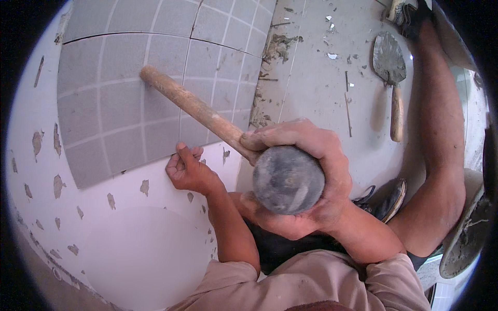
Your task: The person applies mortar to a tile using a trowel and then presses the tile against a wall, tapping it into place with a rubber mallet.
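Observation:
My right hand (pixel 337 173) is wrapped around the dark, round head of a rubber mallet (pixel 288 179). Its wooden handle (pixel 199 111) points away to the upper left, in front of the grey wall tiles (pixel 122 109). At the lower edge of those tiles is my left hand (pixel 188 170), close to a joint between two of them. The fingers there are curled in and the thumb tip meets the tile edge; whether something small is pinched between them is hidden.
Bare white wall with chipped grey spots (pixel 144 187) lies below the tiles. On the floor (pixel 316 88) are mortar crumbs, thin sticks and a wooden-handled trowel (pixel 390 59). My bent leg (pixel 441 119) is at right, beside a mortar-smeared bucket (pixel 464 243).

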